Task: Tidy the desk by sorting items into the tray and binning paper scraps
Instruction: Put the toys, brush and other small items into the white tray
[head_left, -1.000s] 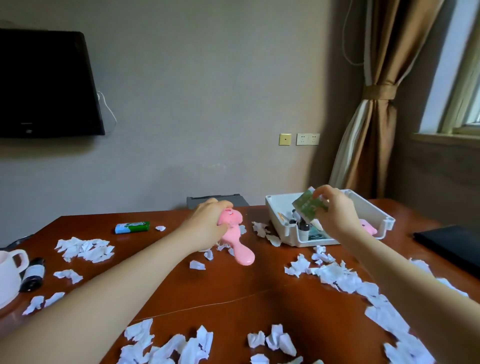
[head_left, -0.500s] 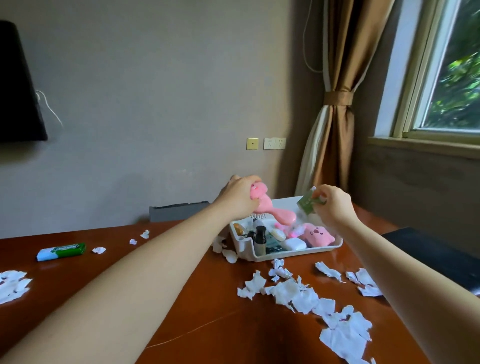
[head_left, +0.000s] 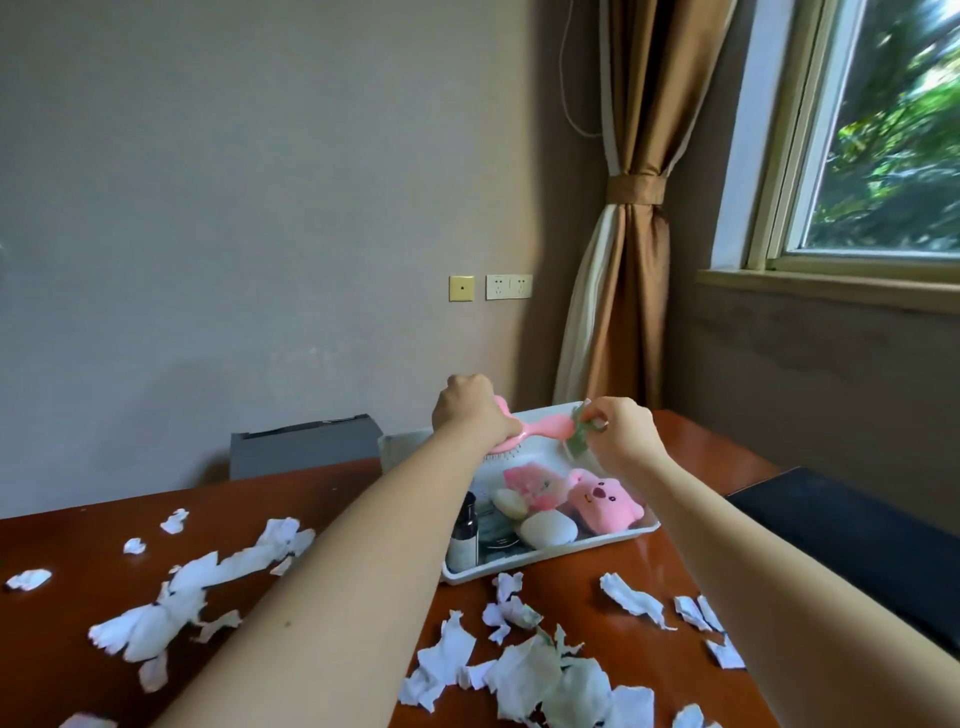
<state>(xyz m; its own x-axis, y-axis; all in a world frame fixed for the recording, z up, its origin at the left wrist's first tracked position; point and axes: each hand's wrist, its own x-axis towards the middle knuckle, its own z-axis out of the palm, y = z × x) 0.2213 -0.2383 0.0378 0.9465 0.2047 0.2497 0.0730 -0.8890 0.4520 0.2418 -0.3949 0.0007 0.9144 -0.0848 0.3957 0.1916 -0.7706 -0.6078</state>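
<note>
L hand (head_left: 470, 410), grip clamped on pink brush (head_left: 545, 429), over white tray (head_left: 571, 552); R hand (head_left: 623, 432) grip pinching green packet (head_left: 576, 444). Paper scraps (head_left: 550, 675) across tabletop (head_left: 67, 530).

Left hand (head_left: 470, 415) grips a pink brush (head_left: 540, 431); right hand (head_left: 621, 434) pinches a green packet (head_left: 577, 437). Below both grips: white tray (head_left: 571, 550), pink plush (head_left: 605, 499), dark bottle (head_left: 464, 535). Nearer than the grips: white paper scraps (head_left: 545, 675) on a reddish-brown desk (head_left: 78, 530).
</note>
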